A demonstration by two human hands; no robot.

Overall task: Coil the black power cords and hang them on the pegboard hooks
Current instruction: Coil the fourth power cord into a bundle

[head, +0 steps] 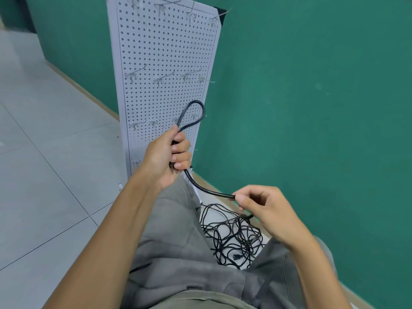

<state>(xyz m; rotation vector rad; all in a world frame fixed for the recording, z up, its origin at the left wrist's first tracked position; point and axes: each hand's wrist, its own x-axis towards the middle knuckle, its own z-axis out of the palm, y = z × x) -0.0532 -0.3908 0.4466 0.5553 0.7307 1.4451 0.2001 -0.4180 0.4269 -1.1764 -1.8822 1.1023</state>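
Observation:
My left hand (169,155) is closed around a black power cord (207,190), with one loop of it standing up above my fist in front of the white pegboard (165,47). The cord runs down from my fist and right to my right hand (265,208), which pinches it between thumb and fingers. Below my right hand the cord drops into a tangled pile of black cords (234,235) on the floor between my knees. Rows of metal hooks (160,80) stick out of the pegboard, and all of them that I can see are bare.
The pegboard leans against a green wall (312,97). Grey floor tiles (44,163) spread out to the left. My knees in grey trousers (176,237) frame the cord pile. A plug lies in the pile near its lower edge.

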